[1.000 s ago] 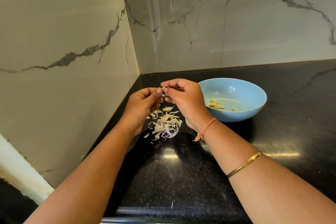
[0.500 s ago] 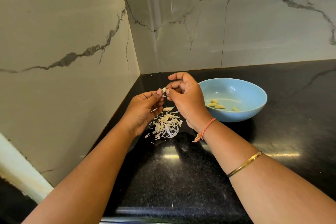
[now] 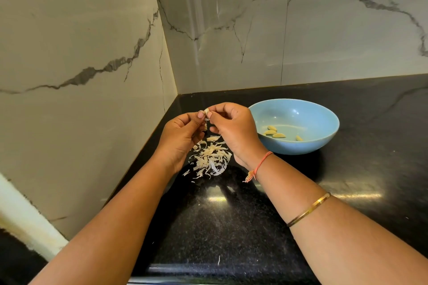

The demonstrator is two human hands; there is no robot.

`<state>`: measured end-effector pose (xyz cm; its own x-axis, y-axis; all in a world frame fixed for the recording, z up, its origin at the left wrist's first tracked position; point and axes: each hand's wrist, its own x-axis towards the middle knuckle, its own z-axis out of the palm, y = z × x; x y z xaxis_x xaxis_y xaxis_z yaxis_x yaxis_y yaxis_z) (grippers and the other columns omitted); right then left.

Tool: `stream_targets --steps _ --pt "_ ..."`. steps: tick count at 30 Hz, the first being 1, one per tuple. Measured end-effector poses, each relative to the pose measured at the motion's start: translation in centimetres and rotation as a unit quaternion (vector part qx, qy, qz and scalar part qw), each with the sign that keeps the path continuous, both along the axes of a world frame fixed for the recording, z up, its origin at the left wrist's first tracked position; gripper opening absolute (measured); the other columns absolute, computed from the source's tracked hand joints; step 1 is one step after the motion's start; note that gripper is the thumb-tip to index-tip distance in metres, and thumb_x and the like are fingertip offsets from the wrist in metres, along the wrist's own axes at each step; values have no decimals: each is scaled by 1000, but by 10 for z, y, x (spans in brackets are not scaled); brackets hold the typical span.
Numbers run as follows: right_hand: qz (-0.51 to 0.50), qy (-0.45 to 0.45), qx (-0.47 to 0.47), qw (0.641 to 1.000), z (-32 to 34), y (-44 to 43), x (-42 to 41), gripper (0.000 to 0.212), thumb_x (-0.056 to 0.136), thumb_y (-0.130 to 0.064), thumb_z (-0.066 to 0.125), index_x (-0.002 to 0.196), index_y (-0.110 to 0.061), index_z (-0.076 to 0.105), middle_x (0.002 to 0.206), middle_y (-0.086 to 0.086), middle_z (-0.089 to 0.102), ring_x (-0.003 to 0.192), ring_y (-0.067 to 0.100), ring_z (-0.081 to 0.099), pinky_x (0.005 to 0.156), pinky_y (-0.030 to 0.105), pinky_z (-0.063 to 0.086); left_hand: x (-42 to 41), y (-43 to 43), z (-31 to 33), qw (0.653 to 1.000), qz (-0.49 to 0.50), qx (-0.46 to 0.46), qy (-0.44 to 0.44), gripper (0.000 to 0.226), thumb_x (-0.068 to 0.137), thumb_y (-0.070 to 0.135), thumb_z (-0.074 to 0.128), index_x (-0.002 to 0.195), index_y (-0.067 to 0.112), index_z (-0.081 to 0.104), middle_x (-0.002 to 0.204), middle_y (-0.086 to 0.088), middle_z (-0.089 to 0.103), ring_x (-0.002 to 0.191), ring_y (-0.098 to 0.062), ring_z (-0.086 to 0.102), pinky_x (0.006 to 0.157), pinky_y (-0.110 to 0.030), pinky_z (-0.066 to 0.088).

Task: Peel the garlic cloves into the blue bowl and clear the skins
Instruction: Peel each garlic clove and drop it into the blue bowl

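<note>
Garlic clove: I see one garlic clove point(image 3: 206, 112), pale, held in the air between the tips of both hands, above the counter.
Left hand: my view shows the left hand point(image 3: 179, 137) with thumb and fingers curled in, pinching the clove from its side.
Right hand: the right hand point(image 3: 234, 133) meets the left at the clove, its thumb and forefinger nipping the clove's top; the other fingers are bent inward.
Skins: a loose heap of papery skins point(image 3: 209, 159) lies on the counter right beneath both hands, between the two wrists.
Stray skin: one thin stray skin point(image 3: 218, 260) lies well back from the hands, near the counter's front edge.
Blue bowl: the blue bowl point(image 3: 324, 142) stands just beyond the right hand, on its outer side, upright on the counter.
Peeled cloves: I count four peeled cloves point(image 3: 274, 133) on the bowl's floor.
Wrist: an orange thread point(image 3: 261, 164) is tied at the right wrist, and a gold bangle point(image 3: 309, 210) sits further up that forearm.
Counter: the black counter point(image 3: 231, 227) is glossy and speckled.
Walls: marble walls point(image 3: 231, 30) meet in a corner just past the hands.
</note>
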<state>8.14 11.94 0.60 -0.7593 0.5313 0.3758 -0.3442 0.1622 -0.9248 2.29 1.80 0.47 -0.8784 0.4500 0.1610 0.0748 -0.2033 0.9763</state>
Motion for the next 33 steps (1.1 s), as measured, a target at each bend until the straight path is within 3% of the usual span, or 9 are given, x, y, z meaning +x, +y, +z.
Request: stream_targets --steps 6,14,21,28,33 --pt "-47 -20 78 996 0 2 0 8 88 -12 62 92 -10 69 87 4 67 83 16 65 77 30 57 0 0 -1 1000 -7 -24 12 13 90 23 58 85 17 68 75 3 63 73 -7 58 70 -20 51" --pt "-89 -18 176 980 2 2 2 11 91 -9 57 93 -10 68 84 -5 61 83 13 62 75 25 56 1 0 0 999 -36 -8 -13 14 89 22 57 86 13 67 76 0 62 74 -8 56 67 -18 52" --pt "-33 -23 85 996 1 -1 0 14 91 -8 54 95 -9 68 86 1 65 88 16 63 81 38 57 1 0 1 1000 -1 -3 -18 13 89 22 58 84 15 68 68 6 64 69 -7 57 67 -19 52" --pt "-16 -15 23 999 1 0 1 8 90 -11 59 88 -11 67 86 8 67 80 15 63 72 27 56 1 0 0 999 14 -30 38 13 89 23 59 82 18 69 73 3 63 72 -7 57 68 -20 51" --pt "-24 -20 41 999 1 1 -1 10 90 -9 58 87 -12 67 88 8 67 85 18 63 77 31 56 1 0 0 999 1 -31 28 13 90 22 58 83 17 68 70 5 63 68 -4 57 65 -18 50"
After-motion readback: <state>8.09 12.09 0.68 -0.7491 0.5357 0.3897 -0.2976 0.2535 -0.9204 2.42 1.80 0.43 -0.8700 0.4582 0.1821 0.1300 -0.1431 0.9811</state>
